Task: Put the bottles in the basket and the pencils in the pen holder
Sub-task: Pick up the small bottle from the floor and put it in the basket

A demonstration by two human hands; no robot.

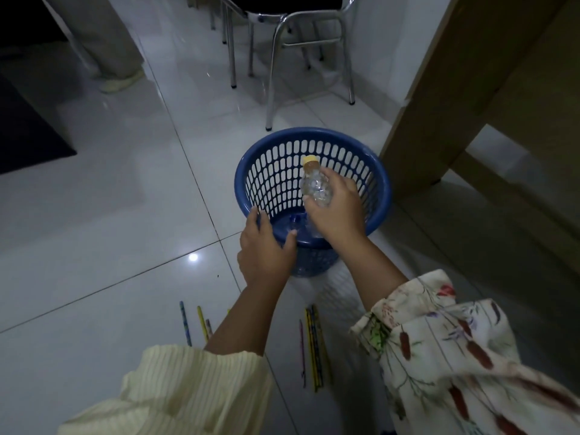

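A round blue slotted basket [314,142] stands on the tiled floor. My right hand [337,211] grips a clear crumpled bottle with a yellow cap [314,180] over the basket's opening. My left hand [266,249] holds the basket's near rim, thumb inside. Another clear bottle with a blue cap [296,222] lies at the basket's bottom. Several pencils lie on the floor near me: a group [315,343] between my arms and some more [194,324] to the left of my left arm. I see no pen holder.
A metal-legged chair [282,42] stands just behind the basket. A wooden table leg [445,98] rises on the right. A person's trouser leg and shoe [116,70] are at the upper left, beside a dark mat [28,133].
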